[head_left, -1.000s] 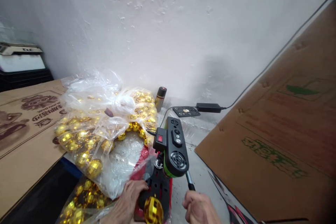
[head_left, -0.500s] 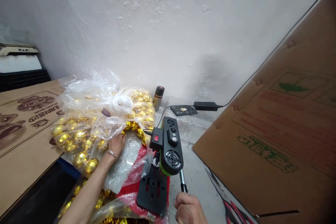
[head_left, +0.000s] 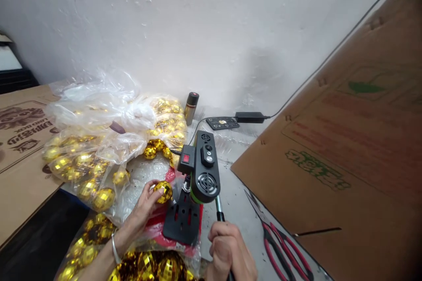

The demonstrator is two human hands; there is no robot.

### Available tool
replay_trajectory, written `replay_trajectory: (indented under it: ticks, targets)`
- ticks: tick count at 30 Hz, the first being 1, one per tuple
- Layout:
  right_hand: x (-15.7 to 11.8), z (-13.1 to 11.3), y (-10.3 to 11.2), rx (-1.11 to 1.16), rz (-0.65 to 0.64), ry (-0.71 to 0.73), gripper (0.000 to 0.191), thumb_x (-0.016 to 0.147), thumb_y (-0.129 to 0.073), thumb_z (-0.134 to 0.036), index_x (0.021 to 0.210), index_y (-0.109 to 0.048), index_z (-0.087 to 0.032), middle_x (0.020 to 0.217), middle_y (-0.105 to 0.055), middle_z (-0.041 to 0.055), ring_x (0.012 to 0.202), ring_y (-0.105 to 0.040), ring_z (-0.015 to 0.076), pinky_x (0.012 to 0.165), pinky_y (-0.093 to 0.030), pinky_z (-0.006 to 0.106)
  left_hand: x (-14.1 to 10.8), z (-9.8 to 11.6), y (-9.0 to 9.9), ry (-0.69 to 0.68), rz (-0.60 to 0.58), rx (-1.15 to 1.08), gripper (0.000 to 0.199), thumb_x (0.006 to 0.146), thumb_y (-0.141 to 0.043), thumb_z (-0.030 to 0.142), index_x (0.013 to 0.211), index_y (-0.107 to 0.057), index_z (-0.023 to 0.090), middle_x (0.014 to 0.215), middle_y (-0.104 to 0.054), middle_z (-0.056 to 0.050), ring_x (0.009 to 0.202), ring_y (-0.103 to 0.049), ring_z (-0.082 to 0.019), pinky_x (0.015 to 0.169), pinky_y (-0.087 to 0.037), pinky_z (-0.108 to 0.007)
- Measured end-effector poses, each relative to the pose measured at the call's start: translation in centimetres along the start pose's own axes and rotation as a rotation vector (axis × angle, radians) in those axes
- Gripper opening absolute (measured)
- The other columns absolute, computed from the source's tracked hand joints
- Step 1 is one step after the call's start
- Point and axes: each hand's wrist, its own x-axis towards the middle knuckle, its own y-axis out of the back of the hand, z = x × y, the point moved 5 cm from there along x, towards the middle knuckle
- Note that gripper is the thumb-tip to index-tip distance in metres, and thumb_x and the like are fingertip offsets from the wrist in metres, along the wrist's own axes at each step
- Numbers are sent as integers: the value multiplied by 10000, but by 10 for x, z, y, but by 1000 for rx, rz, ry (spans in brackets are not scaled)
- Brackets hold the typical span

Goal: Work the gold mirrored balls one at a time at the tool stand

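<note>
A shiny gold mirrored ball [head_left: 163, 192] is pinched between the thumb and fingers of my left hand [head_left: 145, 204], just left of a black device. My right hand [head_left: 227, 248] is wrapped round the black grip of a metal lever [head_left: 220, 210] at the device's lower right. The black device [head_left: 207, 167], with round vents and a red switch, stands on a slotted black base plate [head_left: 182, 224]. Clear plastic bags [head_left: 132, 114] full of gold balls lie to the left, and more gold balls [head_left: 158, 268] show at the bottom edge.
Red-handled scissors [head_left: 280, 246] lie at the right beside a large cardboard box [head_left: 329, 149]. Behind the device are a spray can [head_left: 191, 108], a black patterned panel [head_left: 223, 123] and a power adapter [head_left: 249, 117] with its cable. Printed cardboard [head_left: 26, 140] lies at the left.
My left hand has come back from the bagged balls towards the device and now holds a gold ball. My right hand still grips the lever. The view has shifted, showing more of the scissors.
</note>
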Motion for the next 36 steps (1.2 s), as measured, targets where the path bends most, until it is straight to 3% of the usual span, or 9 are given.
replay_trajectory:
  ticks: [2, 6, 9, 12, 17, 25, 36]
  targets:
    - [-1, 0, 1, 18, -17, 23, 353, 1008, -434, 2, 734, -444, -219, 695, -509, -38, 584, -476, 81, 588, -393, 233, 0, -9, -5, -87, 6, 105, 697, 773, -862, 663, 1237, -563, 236, 1132, -800, -76, 1055, -783, -291, 981, -610, -446]
    - [-5, 6, 2, 17, -30, 86, 329, 1015, -430, -8, 761, -469, -213, 706, -525, -33, 598, -492, 78, 587, -412, 222, -6, -22, -12, -329, -23, 456, 641, 857, -792, 623, 1340, -644, 228, 1395, -737, -148, 1340, -671, -363, 1159, -526, -516]
    - [-6, 10, 2, 23, -26, 156, 324, 1041, -444, -48, 761, -483, -205, 700, -524, -33, 584, -501, 66, 572, -424, 206, -11, -31, -12, -443, -42, 713, 636, 879, -785, 583, 1395, -666, 231, 1436, -726, -166, 1363, -651, -404, 1172, -518, -586]
    - [-7, 14, 2, 25, -29, 170, 325, 1055, -454, -67, 760, -490, -201, 697, -521, -34, 582, -507, 62, 578, -438, 201, -11, -36, -12, -517, -58, 837, 631, 919, -751, 553, 1428, -642, 196, 1477, -701, -196, 1369, -654, -419, 1156, -540, -611]
    - [-8, 13, 3, 28, -38, 188, 324, 1061, -449, -75, 766, -502, -201, 695, -535, -34, 581, -525, 64, 585, -460, 205, -5, -36, -18, -567, -111, 870, 557, 958, -727, 468, 1430, -616, 194, 1459, -713, -191, 1343, -689, -396, 1143, -572, -590]
    - [-7, 6, 4, 24, -52, 55, 330, 1022, -435, -6, 770, -516, -204, 731, -584, -23, 627, -541, 80, 638, -469, 236, -14, -39, -19, -612, -193, 854, 522, 965, -727, 330, 1454, -578, 228, 1438, -714, -171, 1311, -705, -375, 1118, -595, -565]
    - [-2, 1, 2, -12, 19, -12, 364, 1044, -443, -70, 712, -458, -219, 674, -541, -44, 567, -518, 84, 586, -409, 249, -7, -42, -23, -641, -153, 861, 515, 871, -790, 278, 1361, -637, 222, 1370, -730, -166, 1266, -710, -387, 1091, -598, -588]
